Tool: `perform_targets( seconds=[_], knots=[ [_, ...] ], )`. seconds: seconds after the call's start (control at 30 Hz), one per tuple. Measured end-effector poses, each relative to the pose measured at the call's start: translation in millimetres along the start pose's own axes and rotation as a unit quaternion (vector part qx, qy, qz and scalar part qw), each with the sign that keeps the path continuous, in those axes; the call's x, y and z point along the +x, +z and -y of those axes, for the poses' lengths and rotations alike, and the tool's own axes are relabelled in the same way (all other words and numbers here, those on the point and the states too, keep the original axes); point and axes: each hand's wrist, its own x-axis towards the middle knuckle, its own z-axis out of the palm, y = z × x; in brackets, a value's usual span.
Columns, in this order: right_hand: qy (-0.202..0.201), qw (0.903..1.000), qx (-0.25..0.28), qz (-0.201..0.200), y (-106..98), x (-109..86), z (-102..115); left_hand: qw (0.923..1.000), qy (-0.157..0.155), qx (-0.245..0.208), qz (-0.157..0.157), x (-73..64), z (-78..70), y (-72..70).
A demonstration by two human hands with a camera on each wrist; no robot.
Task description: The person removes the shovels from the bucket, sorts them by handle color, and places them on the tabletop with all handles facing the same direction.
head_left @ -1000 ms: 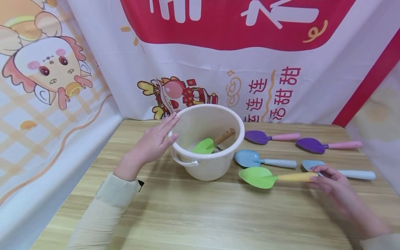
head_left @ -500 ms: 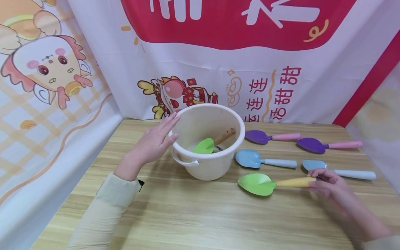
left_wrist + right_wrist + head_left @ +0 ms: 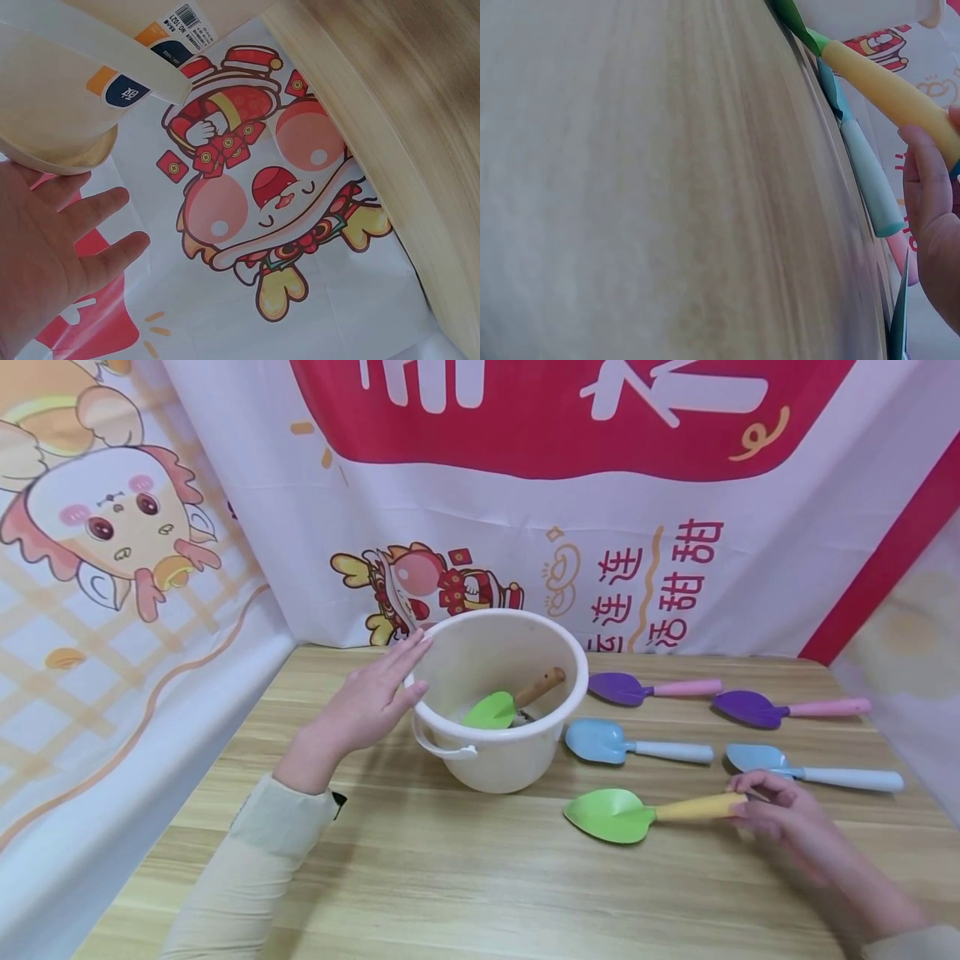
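Observation:
My right hand [image 3: 787, 822] pinches the end of the yellow handle of a green garden trowel [image 3: 615, 816], its blade pointing left in front of the blue ones. In the right wrist view, fingers and thumb close on the yellow handle [image 3: 892, 94]. With straight fingers, my left hand [image 3: 367, 702] rests against the left rim of a white bucket [image 3: 487, 768]; in the left wrist view the spread fingers [image 3: 101, 214] touch the rim. Inside the bucket lies a green trowel [image 3: 491, 711] with a brown wooden handle, and something small and dark beneath it, too hidden to tell.
Right of the bucket lie two purple trowels [image 3: 618, 689] with pink handles and two blue trowels [image 3: 596, 741] with pale blue handles. All rest on a wooden table [image 3: 450, 877]. A printed cloth [image 3: 465, 510] hangs behind it. The bucket's handle [image 3: 442, 749] hangs at the front left.
The green trowel with the yellow handle has moved toward the table's front and slightly left, together with my right hand. My left hand and the bucket have stayed put.

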Motion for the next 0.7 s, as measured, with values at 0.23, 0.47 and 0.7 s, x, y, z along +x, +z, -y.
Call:
perform_targets(
  seconds=[0.23, 0.47, 0.7],
  knots=[
    [0.033, 0.9994, 0.006, 0.011, -1.7, -2.1, -1.8, 1.0000, -0.004, 0.000, 0.002, -0.5, -0.8, 0.6],
    [0.076, 0.9960, -0.044, 0.017, -4.0, -4.6, 0.1, 1.0000, -0.004, -0.001, 0.002, -0.6, -1.4, 0.2],
    [0.089, 0.9836, -0.157, 0.003, -5.7, -4.1, 5.1, 1.0000, -0.009, -0.001, 0.003, -1.5, -2.2, 0.0]
  ],
)
